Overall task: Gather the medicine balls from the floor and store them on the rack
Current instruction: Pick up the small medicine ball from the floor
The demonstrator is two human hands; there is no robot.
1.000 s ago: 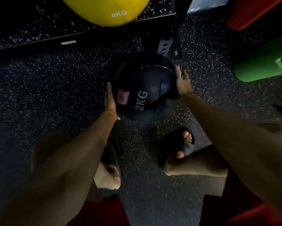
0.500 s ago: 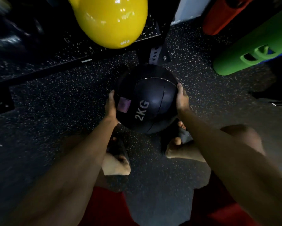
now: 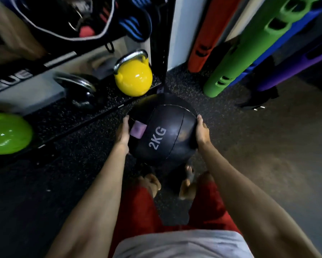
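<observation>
Ball (image 3: 163, 127): you hold it off the floor (image 3: 78, 164) between both hands, in front of your body and above your feet. It is black, with "2KG" in pale letters facing you and a small purple patch (image 3: 137, 129) on its left side.

Your left hand (image 3: 123, 133) lies flat against the ball's left side, just beside the patch, with the fingers stretched forward along the curve. Your right hand (image 3: 202, 131) presses the right side in the same way, fingers laid out and thumb on top. Neither hand is clenched; the ball is carried by the squeeze of the two palms. How the fingertips sit on the far side cannot be told.

The ball hangs near the foot of the rack's black post (image 3: 162, 43). Left of that post, the low shelf (image 3: 63, 116) carries a yellow kettlebell (image 3: 133, 79), closest to the ball but apart from it. A black kettlebell (image 3: 81, 92) stands further left, and a green kettlebell (image 3: 7, 133) sits at the picture's edge. Straps and bands hang blurred on the level above.

Right of the post, a red tube (image 3: 206, 34) and a green tube (image 3: 236, 58) lean near the wall, well apart from the ball. Your red shorts (image 3: 137, 211) and grey shirt (image 3: 175, 244) fill the bottom.
</observation>
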